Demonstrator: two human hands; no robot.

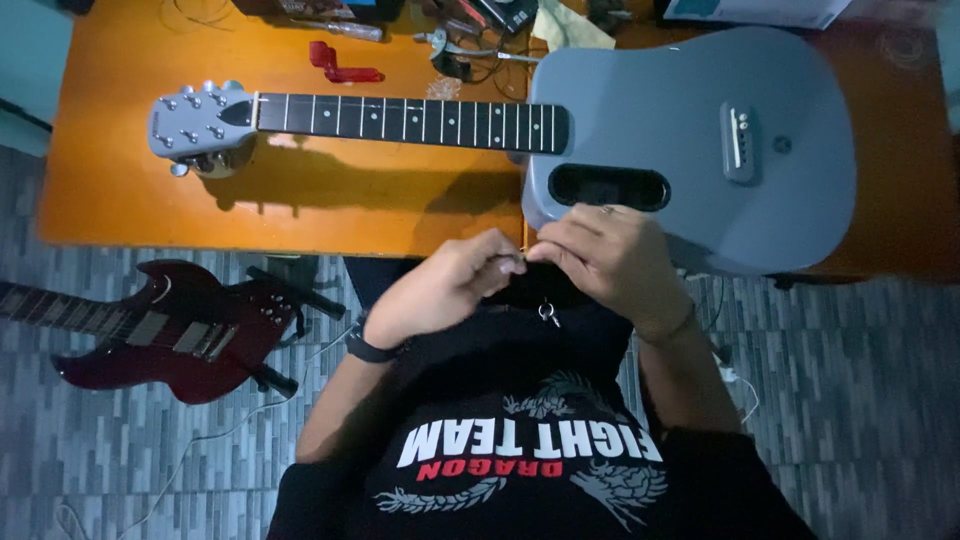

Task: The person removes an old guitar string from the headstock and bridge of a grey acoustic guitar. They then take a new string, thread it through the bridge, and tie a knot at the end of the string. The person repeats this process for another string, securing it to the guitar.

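Orange tabletop (300,190) carries grey guitar (690,140), neck pointing left, no strings seen. Red electric guitar (170,330) lies on floor below-left. Left hand (440,285) & right hand (610,260) meet fingertip to fingertip at the tabletop's near edge, pinching sth. thin, too small to tell.

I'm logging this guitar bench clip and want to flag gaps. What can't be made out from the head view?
- What the left hand and right hand pinch: too small, covered by fingertips.
- Grey guitar near edge: hidden behind both hands.
- Red electric guitar neck: cut off by the left frame edge.
- Clutter at the table far edge: dim, partly cropped.
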